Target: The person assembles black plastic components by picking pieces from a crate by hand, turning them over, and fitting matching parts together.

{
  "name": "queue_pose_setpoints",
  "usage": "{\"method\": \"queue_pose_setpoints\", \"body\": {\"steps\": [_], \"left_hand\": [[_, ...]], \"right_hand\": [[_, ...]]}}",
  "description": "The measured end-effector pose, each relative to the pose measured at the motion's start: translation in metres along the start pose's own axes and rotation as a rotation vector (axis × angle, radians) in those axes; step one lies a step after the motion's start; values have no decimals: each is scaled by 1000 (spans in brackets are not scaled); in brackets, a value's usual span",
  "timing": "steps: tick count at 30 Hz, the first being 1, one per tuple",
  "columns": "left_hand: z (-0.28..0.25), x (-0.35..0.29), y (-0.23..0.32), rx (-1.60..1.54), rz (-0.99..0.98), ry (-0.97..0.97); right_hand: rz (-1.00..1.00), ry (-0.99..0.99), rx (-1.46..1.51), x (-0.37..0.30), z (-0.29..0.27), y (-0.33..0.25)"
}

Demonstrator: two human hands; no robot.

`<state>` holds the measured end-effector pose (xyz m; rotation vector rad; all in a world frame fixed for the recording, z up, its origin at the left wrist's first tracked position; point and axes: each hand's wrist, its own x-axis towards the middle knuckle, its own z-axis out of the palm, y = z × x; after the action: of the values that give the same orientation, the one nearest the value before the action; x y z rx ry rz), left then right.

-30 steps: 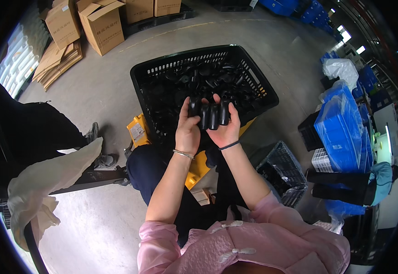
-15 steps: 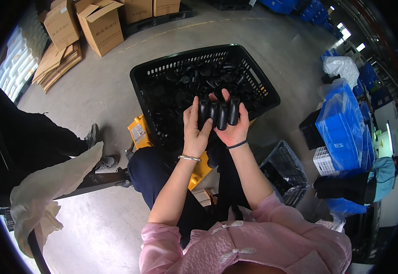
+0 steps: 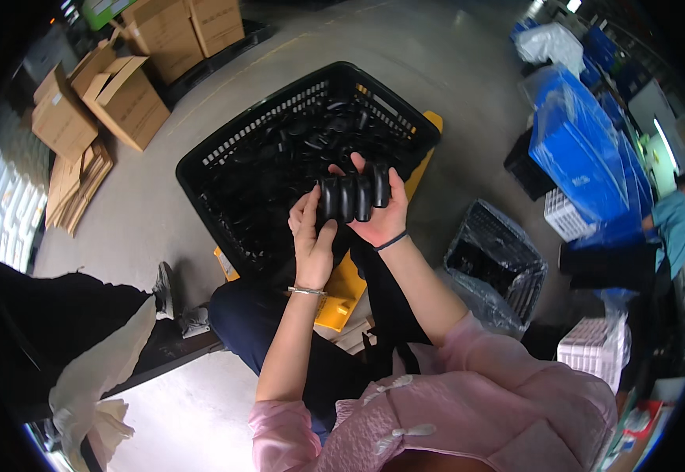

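The heap of black plastic parts (image 3: 279, 169) in the black slotted plastic basket (image 3: 224, 149) blurs into one dark mass at centre frame. At the right edge, a person in a teal shirt (image 3: 673, 224) is cut off.
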<state>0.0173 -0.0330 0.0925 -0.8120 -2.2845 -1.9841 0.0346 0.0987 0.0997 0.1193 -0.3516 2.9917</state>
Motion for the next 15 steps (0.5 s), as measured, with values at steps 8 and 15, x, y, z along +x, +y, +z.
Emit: {"method": "queue_pose_setpoints", "body": {"steps": [8,15], "left_hand": [[48,-4,19,-317,-152,-184],[115,-27,28,-34,-182,-530]], "right_hand": [[-134,53,308,-48,-23,-38],[-322,114,273,-144,-71,-105]]}}
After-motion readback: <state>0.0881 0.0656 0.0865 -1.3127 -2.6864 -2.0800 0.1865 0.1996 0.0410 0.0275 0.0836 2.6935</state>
